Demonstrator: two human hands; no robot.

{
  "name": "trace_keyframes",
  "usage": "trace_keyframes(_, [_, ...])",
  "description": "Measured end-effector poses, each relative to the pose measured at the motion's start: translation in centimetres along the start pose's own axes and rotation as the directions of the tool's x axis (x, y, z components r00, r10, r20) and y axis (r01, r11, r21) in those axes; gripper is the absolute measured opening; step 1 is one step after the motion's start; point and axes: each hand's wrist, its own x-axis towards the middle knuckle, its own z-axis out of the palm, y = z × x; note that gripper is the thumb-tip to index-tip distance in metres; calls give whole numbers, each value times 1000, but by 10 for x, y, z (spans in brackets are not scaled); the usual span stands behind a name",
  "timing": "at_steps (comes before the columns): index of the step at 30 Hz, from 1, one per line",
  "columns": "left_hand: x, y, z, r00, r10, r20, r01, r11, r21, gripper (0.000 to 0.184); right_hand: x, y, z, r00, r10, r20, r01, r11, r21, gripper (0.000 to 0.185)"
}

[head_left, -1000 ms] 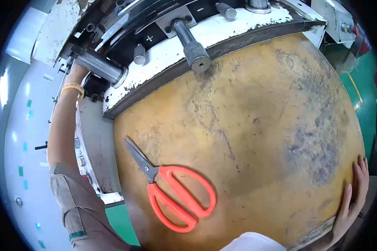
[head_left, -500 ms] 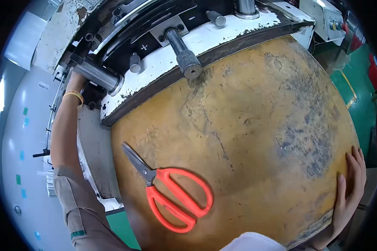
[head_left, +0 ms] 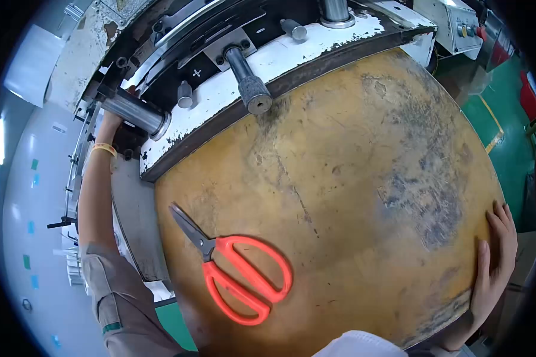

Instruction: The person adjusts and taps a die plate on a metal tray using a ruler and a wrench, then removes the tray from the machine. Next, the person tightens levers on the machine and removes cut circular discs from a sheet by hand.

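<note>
My left arm stretches forward along the machine's left side. My left hand (head_left: pixel 109 125), below a yellow wristband (head_left: pixel 105 149), reaches in behind a thick metal post (head_left: pixel 138 112); its fingers are mostly hidden, so what they touch cannot be made out. My right hand (head_left: pixel 494 265) rests on the right edge of the worn brown work table (head_left: pixel 351 196), fingers stretched out and holding nothing. Scissors with orange handles (head_left: pixel 250 271) lie slightly spread on the table's left part, dark blades pointing to the upper left, touched by neither hand.
Along the table's far edge runs the machine's chipped white ledge (head_left: pixel 220 98), with a knurled metal knob (head_left: pixel 255 95) jutting over the table. A control box (head_left: pixel 455 30) with buttons stands at the upper right. A red container (head_left: pixel 529 98) sits beyond on the green floor.
The view has shifted a little, so the table and scissors appear slightly further left. My left hand seems to have pushed slightly further behind the post. My right hand stays on the edge.
</note>
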Motion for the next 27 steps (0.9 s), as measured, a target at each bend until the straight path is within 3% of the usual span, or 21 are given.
trace_keyframes(1, [3,-9,-3,999,38,22,-41,990,138,28,-1,2,2,1000,4,-17,-3,1000,28,32])
trace_keyframes(3, [16,-40,-19,999,-43,-12,39,974,-223,26,-1,6,2,998,13,-60,-9,998,66,30])
trace_keyframes(8, [2,-25,4,998,-42,-47,34,988,-151,26,6,0,-15,992,-126,-9,125,990,-70,34])
trace_keyframes(9, [-1,-24,4,997,-50,-62,40,988,-151,26,14,5,-21,990,-130,48,128,991,45,35])
trace_keyframes(10, [-9,-22,2,995,-64,-76,52,987,-155,27,33,7,-29,989,-56,138,19,967,255,35])
trace_keyframes(11, [-13,-20,-1,993,-75,-87,61,986,-152,27,56,20,-27,992,-69,106,25,928,371,34])
trace_keyframes(12, [-16,-18,0,992,-86,-96,71,986,-149,27,93,32,-24,991,-29,132,-47,840,540,36])
trace_keyframes(14, [-19,-15,1,989,-101,-111,86,987,-134,27,166,58,-3,980,128,151,-197,702,684,48])
trace_keyframes(16, [-26,-11,5,984,-113,-135,96,987,-126,27,253,100,34,887,302,348,-441,340,830,71])
trace_keyframes(19, [-34,0,7,981,-121,-154,109,990,-88,28,332,118,82,785,507,356,-414,1,910,83])
trace_keyframes(21, [-43,10,8,978,-124,-167,116,992,-57,28,370,142,102,887,253,387,-366,-126,922,77])
trace_keyframes(23, [-50,19,8,975,-135,-174,130,991,-43,28,382,143,113,923,257,287,-255,-151,955,66])
trace_keyframes(25, [-51,22,7,973,-145,-179,141,989,-35,29,383,152,108,929,187,320,-269,-252,929,54])
trace_keyframes(27, [-51,16,10,971,-161,-176,157,987,-36,29,382,155,105,929,217,301,-227,-309,924,50])
